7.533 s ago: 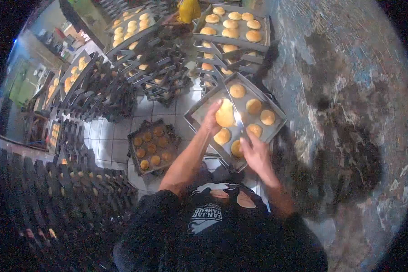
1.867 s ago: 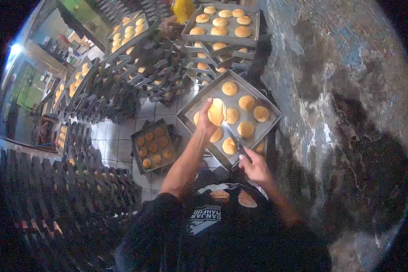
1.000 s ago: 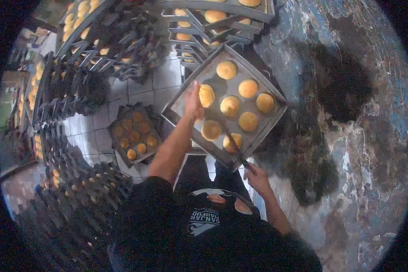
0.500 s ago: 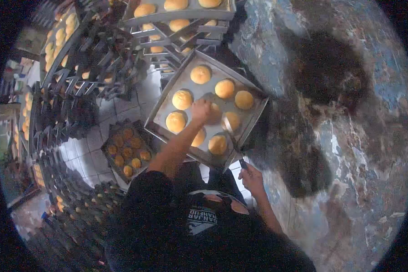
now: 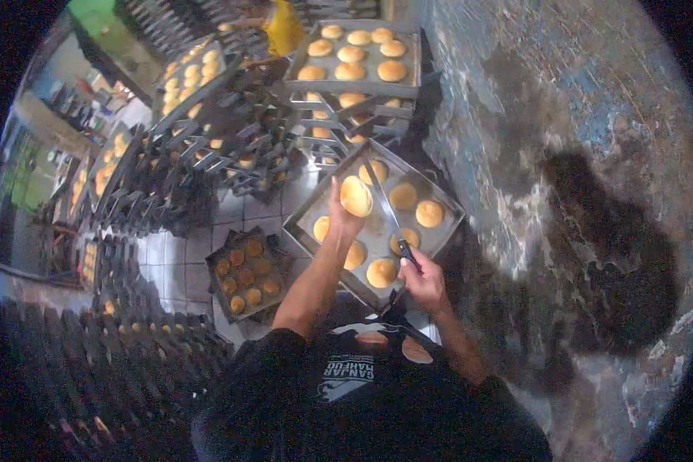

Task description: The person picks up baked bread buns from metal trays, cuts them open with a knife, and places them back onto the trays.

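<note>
My left hand [image 5: 346, 221] is closed around a round golden bun [image 5: 356, 196], raised over a square metal tray [image 5: 300, 229]. The bun is tilted, with a paler edge along its right side; whether it is cut I cannot tell. In my right hand [image 5: 426, 285] is a knife [image 5: 385, 199], gripped by its black handle. Its long blade points up and to the left across the tray, just right of the held bun. Several more buns, such as one bun [image 5: 430, 214] at the right and another bun [image 5: 381, 272] near the front, lie on the tray.
Beyond it, a stack of trays [image 5: 354, 88] carries more buns. Other bun-filled stacks [image 5: 189, 96] stand to the left. A tray of darker buns [image 5: 217, 289] sits low by the tiled floor [image 5: 169, 258]. A stained wall [image 5: 516, 254] rises close on my right. Someone's yellow garment [image 5: 282, 29] shows at the back.
My left hand has lifted a bun off the tray. My right hand has brought the knife up from the tray's front right corner to over the tray. The view has shifted.
</note>
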A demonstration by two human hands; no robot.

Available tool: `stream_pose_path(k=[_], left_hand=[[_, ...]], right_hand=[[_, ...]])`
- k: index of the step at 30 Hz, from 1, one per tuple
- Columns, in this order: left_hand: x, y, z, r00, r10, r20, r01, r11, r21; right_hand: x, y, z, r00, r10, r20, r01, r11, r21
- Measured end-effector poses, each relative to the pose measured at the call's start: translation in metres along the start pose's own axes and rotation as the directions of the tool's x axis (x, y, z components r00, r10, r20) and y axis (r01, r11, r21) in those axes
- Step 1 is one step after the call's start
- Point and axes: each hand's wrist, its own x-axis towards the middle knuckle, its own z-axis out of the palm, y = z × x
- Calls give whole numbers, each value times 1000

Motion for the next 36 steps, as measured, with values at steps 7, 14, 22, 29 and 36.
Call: stream_pose_path(k=[7, 14, 22, 29, 36], left_hand=[[-15, 5, 44, 989, 109, 98, -102, 991, -82], [-23, 2, 51, 989, 122, 84, -111, 986, -124], [-33, -12, 55, 995, 51, 88, -56, 997, 54], [-38, -11, 47, 991, -23, 129, -23, 939, 342], [-36, 18, 56, 990, -50, 131, -5, 920, 391]], right_hand=[[-22, -45, -12, 997, -19, 81, 22, 999, -28], [-37, -66, -22, 999, -13, 37, 15, 998, -65], [2, -65, -20, 999, -27, 34, 31, 992, -120], [-8, -63, -18, 1000, 28, 7, -26, 989, -144], [-10, -90, -29, 943, 279, 184, -263, 959, -103]])
